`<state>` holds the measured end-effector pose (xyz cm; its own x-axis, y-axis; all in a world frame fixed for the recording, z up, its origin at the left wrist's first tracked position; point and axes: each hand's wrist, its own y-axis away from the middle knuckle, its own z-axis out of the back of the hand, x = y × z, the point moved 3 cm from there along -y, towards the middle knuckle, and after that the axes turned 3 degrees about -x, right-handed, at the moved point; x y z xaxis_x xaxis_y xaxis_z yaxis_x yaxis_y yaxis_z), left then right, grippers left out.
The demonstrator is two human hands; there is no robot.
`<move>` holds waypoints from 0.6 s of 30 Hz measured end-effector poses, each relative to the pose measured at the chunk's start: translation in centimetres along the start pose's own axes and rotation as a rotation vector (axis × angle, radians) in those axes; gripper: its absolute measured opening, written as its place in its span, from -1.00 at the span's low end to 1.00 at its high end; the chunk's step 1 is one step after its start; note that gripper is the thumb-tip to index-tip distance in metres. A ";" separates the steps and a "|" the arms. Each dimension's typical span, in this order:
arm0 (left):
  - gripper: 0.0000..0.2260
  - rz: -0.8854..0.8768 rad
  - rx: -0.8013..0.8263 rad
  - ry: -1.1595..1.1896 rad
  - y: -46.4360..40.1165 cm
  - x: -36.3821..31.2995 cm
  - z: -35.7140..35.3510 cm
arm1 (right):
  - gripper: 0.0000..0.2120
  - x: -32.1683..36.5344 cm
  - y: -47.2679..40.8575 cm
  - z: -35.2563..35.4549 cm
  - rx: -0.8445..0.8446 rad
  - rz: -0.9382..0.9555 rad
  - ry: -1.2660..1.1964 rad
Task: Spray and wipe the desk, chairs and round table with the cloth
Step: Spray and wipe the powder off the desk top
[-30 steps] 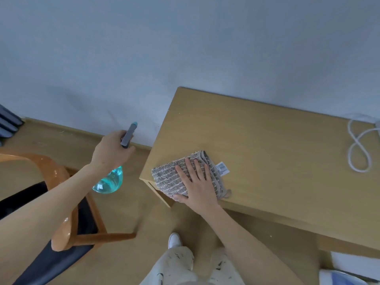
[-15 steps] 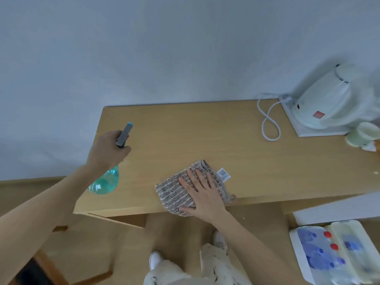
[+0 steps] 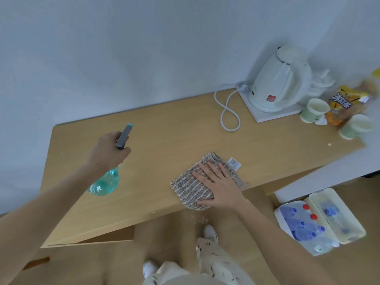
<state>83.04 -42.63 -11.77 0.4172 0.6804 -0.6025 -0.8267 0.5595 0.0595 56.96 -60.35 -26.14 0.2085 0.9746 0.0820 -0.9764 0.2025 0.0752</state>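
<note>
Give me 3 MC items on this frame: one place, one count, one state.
1. Where does the cloth lie?
A. at the desk's near edge
B. beside the kettle
C. on the floor

2. How many paper cups stand on the desk?
A. one
B. two
C. four

3. What is the left hand doing?
A. resting flat on the desk
B. gripping the spray bottle
C. lifting the kettle

Key:
1 A: the cloth overhangs the near edge under the right hand.
2 B: two green cups, either side of a snack bag.
3 B: its fingers wrap the bottle's neck, nozzle pointing away.
</note>
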 end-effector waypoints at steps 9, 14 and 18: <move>-0.77 -0.059 0.004 -0.010 -1.7 -5.3 -4.0 | -0.17 -11.3 4.4 1.2 0.000 -0.122 -0.115; -0.76 -0.095 0.020 0.019 -2.1 -8.5 -6.7 | -0.22 -17.3 6.5 1.6 -0.027 -0.197 -0.113; -0.67 -0.092 0.041 0.026 -1.8 -9.9 -7.7 | -0.21 -19.9 6.8 1.9 -0.068 -0.353 -0.133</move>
<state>77.51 -53.98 -12.02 0.4802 0.6129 -0.6275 -0.7689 0.6384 0.0350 46.32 -78.54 -25.40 0.5334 0.8240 0.1911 -0.8440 0.5334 0.0560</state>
